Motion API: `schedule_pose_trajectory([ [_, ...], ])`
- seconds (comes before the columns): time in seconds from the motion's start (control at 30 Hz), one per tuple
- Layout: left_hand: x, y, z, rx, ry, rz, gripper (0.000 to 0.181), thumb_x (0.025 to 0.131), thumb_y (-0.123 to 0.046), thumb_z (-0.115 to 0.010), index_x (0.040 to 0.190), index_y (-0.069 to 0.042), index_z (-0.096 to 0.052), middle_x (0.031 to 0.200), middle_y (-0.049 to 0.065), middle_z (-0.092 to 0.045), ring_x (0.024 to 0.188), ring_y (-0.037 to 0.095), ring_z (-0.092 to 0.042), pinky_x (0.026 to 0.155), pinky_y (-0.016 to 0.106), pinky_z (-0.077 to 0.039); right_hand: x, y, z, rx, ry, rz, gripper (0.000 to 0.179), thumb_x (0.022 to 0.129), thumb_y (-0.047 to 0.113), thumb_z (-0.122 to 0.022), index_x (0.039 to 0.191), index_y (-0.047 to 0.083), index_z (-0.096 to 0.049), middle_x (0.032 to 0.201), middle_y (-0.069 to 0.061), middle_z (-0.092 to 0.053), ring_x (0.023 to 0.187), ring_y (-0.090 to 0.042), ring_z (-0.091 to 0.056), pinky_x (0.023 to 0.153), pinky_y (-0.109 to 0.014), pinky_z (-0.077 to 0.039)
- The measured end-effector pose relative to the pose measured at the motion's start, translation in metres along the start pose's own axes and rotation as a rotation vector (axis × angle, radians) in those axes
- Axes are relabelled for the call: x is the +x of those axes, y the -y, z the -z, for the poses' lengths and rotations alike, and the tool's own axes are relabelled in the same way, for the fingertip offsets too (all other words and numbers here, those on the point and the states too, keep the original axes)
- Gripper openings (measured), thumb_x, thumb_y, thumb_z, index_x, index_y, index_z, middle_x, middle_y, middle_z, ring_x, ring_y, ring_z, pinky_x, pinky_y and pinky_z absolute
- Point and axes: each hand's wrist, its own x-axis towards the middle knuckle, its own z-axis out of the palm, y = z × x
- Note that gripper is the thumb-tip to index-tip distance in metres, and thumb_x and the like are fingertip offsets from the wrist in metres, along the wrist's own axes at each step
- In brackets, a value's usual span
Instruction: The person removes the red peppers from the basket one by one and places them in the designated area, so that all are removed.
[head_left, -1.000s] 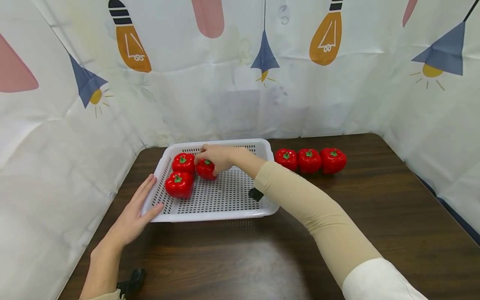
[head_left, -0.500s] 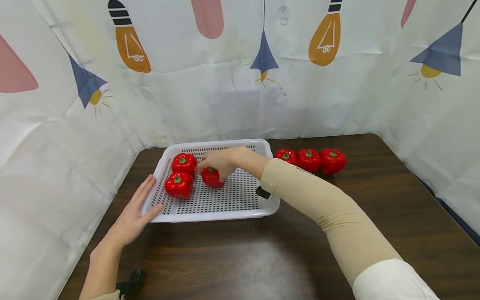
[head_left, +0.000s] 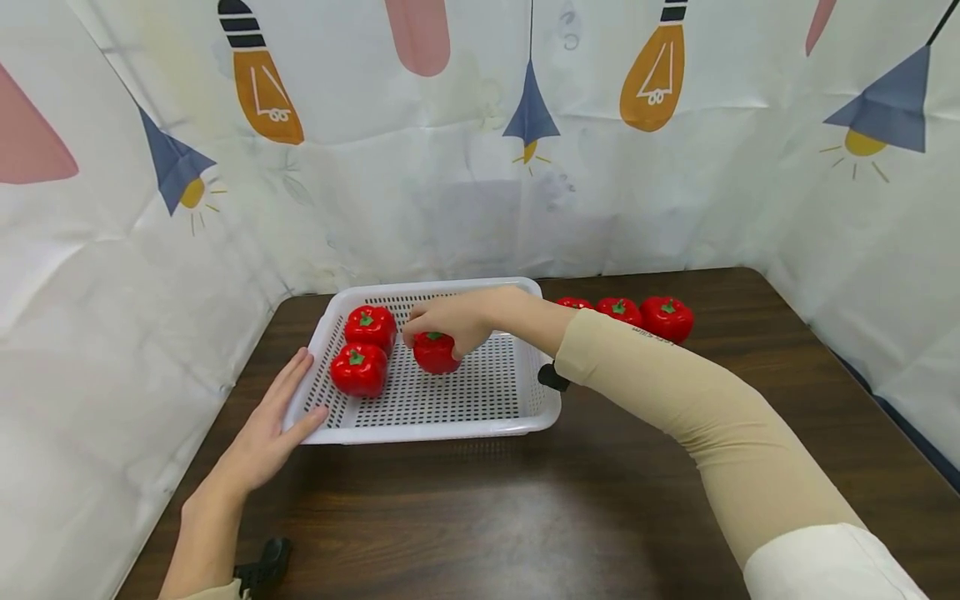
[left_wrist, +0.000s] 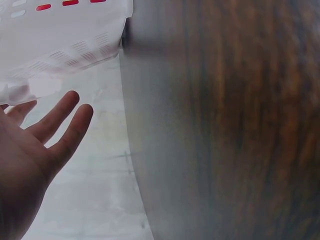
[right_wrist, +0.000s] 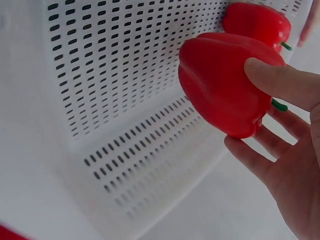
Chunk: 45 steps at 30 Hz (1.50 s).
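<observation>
Gripping a red bell pepper (head_left: 437, 355) with the right hand (head_left: 461, 321), pinching it between thumb and fingers. Holding it inside the white basket (head_left: 427, 433), just right of two other peppers (head_left: 359, 371), and leaving a small gap there. Not getting a clear enough look underneath to tell about contact with the basket floor, tbh. Resting the left hand (head_left: 262, 429) against the basket's left rim, fanning the fingers out pretty straight rather than closing them. Also seeing three more peppers (head_left: 670, 317) in a row on the dark wood table (head_left: 450, 517), partly losing some behind the beige sleeve (head_left: 675, 400).
</observation>
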Motion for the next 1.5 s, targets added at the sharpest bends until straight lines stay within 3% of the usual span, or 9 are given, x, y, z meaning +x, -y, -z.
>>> schedule_pose_trajectory([
  [0.23, 0.000, 0.000, 0.000, 0.002, 0.001, 0.006, 0.083, 0.095, -0.027, -0.070, 0.165, -0.017, -0.026, 0.171, 0.007, -0.014, 0.149, 0.046, -0.022, 0.105, 0.077, -0.026, -0.019, -0.002, 0.003, 0.000, -0.021, 0.053, 0.066, 0.083, 0.009, -0.083, 0.141, 0.024, -0.054, 0.144, -0.001, -0.047, 0.128, -0.018, -0.044, 0.087, -0.025, -0.053],
  [0.6, 0.000, 0.000, 0.000, -0.002, 0.000, 0.015, 0.083, 0.095, -0.027, -0.069, 0.165, -0.018, -0.026, 0.171, 0.006, -0.014, 0.148, 0.046, -0.023, 0.104, 0.077, -0.028, -0.062, -0.012, 0.007, 0.114, -0.084, 0.058, 0.066, 0.084, 0.011, -0.085, 0.142, 0.019, -0.053, 0.145, -0.002, -0.045, 0.129, -0.019, -0.042, 0.090, -0.028, -0.053],
  [0.87, -0.001, -0.002, -0.001, 0.008, -0.001, 0.017, 0.082, 0.096, -0.027, -0.068, 0.165, -0.017, -0.026, 0.171, 0.005, -0.014, 0.149, 0.044, -0.023, 0.111, 0.068, -0.026, -0.090, -0.016, 0.009, 0.130, -0.146, 0.064, 0.065, 0.084, 0.010, -0.085, 0.139, 0.022, -0.055, 0.146, 0.000, -0.044, 0.131, -0.019, -0.041, 0.090, -0.028, -0.054],
  [1.07, 0.000, -0.002, -0.001, 0.002, -0.003, 0.016, 0.082, 0.095, -0.027, -0.068, 0.165, -0.017, -0.026, 0.171, 0.004, -0.014, 0.149, 0.044, -0.023, 0.107, 0.074, -0.027, -0.113, -0.017, 0.011, 0.143, -0.182, 0.055, 0.062, 0.084, 0.010, -0.085, 0.138, 0.022, -0.056, 0.148, -0.001, -0.044, 0.133, -0.020, -0.040, 0.090, -0.031, -0.054],
  [1.3, -0.001, -0.002, -0.001, 0.012, -0.006, 0.014, 0.081, 0.096, -0.027, -0.069, 0.165, -0.018, -0.026, 0.171, 0.004, -0.015, 0.149, 0.042, -0.024, 0.114, 0.056, -0.027, -0.137, -0.022, 0.010, 0.134, -0.243, 0.044, 0.065, 0.081, 0.010, -0.087, 0.137, 0.022, -0.057, 0.147, -0.001, -0.045, 0.132, -0.021, -0.043, 0.090, -0.031, -0.055],
  [1.5, -0.001, -0.001, -0.001, 0.002, 0.002, 0.020, 0.083, 0.095, -0.028, -0.069, 0.165, -0.017, -0.025, 0.171, 0.006, -0.014, 0.149, 0.044, -0.022, 0.106, 0.076, -0.027, -0.155, -0.024, 0.007, 0.136, -0.304, 0.079, 0.065, 0.080, 0.010, -0.089, 0.136, 0.021, -0.058, 0.145, -0.001, -0.047, 0.132, -0.022, -0.043, 0.089, -0.034, -0.056],
])
